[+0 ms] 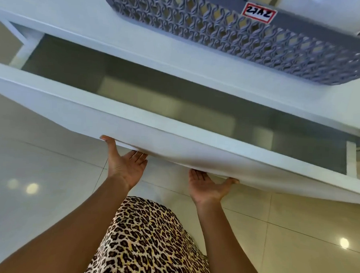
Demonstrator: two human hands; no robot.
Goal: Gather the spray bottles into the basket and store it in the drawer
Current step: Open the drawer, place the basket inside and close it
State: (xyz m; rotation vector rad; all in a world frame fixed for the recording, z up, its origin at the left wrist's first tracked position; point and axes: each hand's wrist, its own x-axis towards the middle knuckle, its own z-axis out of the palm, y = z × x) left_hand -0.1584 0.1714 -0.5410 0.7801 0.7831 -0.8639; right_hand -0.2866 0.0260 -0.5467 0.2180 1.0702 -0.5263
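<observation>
A white drawer [174, 140] stands pulled out from under the white tabletop, and its inside looks bare. My left hand [126, 167] and my right hand [208, 185] are palm-up under the drawer front's lower edge, fingers hooked beneath it, thumbs against the front face. A grey lattice basket [233, 36] with a red-bordered label [258, 13] sits on the tabletop above the drawer. No spray bottle shows clearly; a white rounded object [330, 12] lies in the basket at the top right.
The white tabletop [56, 6] runs across the top of the view. Glossy pale floor tiles [36, 169] lie below. My leopard-print clothing [151, 244] fills the bottom centre.
</observation>
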